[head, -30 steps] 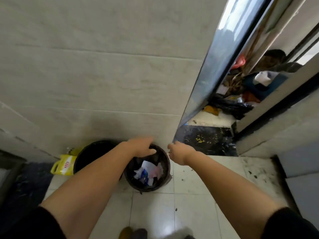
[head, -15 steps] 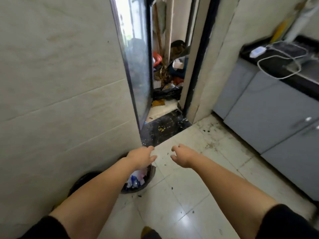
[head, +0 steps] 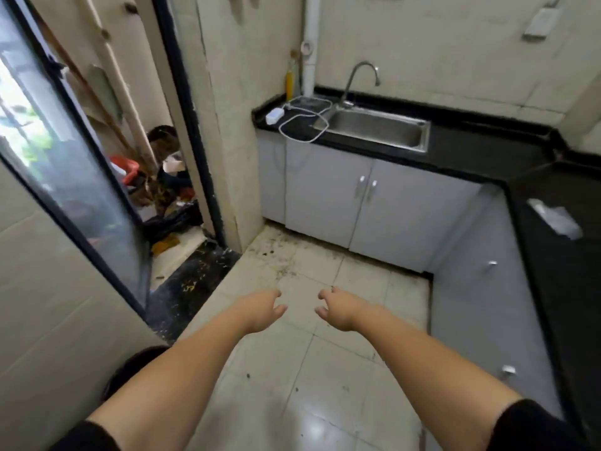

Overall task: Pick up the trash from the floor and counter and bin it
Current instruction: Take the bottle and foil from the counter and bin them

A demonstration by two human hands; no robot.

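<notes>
Trash (head: 556,218), a pale crumpled wrapper, lies on the black counter (head: 487,151) at right, well apart from both hands. Left hand (head: 260,309) and right hand (head: 340,309) hover over the tiled floor (head: 292,385), fingers spread, empty. Dark specks litter the floor near the cabinets (head: 357,203).

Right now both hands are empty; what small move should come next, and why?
Probably reach the right hand toward the clear wrapper on the black counter. It looks like the only loose trash in view, and the left hand holds nothing either.
</notes>
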